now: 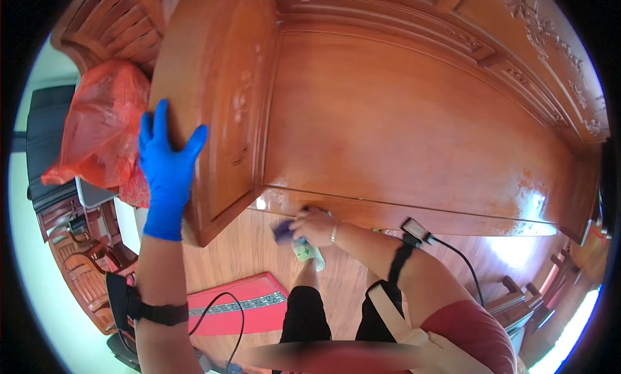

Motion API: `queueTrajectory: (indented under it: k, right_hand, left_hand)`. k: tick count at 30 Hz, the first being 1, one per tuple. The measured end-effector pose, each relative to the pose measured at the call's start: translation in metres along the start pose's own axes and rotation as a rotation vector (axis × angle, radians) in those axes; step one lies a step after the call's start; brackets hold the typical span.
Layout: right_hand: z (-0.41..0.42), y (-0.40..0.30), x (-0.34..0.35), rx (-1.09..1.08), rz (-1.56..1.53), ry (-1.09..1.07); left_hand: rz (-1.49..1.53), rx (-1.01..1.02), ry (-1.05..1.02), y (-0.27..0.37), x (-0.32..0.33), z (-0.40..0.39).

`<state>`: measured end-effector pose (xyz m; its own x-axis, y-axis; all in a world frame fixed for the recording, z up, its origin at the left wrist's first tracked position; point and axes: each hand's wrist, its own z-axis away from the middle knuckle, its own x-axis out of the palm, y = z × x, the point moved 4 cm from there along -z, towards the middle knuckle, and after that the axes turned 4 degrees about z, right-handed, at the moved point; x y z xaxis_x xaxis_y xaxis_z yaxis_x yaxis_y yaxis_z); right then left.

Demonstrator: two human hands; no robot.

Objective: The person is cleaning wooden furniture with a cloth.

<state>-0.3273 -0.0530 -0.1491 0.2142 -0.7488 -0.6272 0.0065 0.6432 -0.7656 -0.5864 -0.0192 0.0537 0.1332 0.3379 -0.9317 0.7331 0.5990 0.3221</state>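
My left hand [167, 168], in a blue glove, rests with spread fingers on the broad wooden armrest [182, 73] of a carved wooden bench. Its palm touches the outer edge, and it grasps nothing separate. My right hand [315, 227], bare with a band at the wrist, is low at the front edge of the glossy wooden seat [412, 126]. A dark purple cloth-like item [283, 231], blurred, is at its fingertips. A small dark object [315, 209] lies by the knuckles; I cannot tell what it is. Below the hand is my foot in a green patterned covering [305, 252].
A red plastic bag [104, 122] stands left of the armrest, near a slatted wooden chair [119, 25]. The carved backrest [485, 44] rises beyond the seat. A red mat [242, 306] lies on the wood floor. Cables [465, 260] hang from the devices strapped to both arms.
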Motion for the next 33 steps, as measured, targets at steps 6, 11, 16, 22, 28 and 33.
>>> queueTrajectory:
  k: [6, 11, 16, 22, 28, 33]
  right_hand:
    - [0.048, 0.062, -0.084, 0.570, 0.149, 0.857]
    - [-0.024, 0.064, -0.066, 0.871, 0.702, 0.620]
    - [-0.066, -0.043, 0.091, 0.270, -0.014, -0.001]
    - [-0.017, -0.122, 0.043, 0.675, -0.713, 0.193]
    - [0.011, -0.198, 0.023, 0.406, -0.674, -0.044]
    - [0.101, -0.220, -0.073, 0.445, -0.469, 0.036]
  left_hand:
    - [-0.183, -0.035, 0.040, -0.004, -0.011, 0.002]
    - [0.127, 0.032, 0.207, -0.018, -0.020, -0.010]
    - [1.013, 0.020, 0.338, -0.051, -0.030, 0.084]
    - [1.260, -0.779, 0.082, -0.087, -0.001, 0.350]
    - [2.355, -1.251, -0.028, -0.006, 0.051, 0.402]
    - [2.425, -1.281, -0.503, 0.034, 0.067, 0.388]
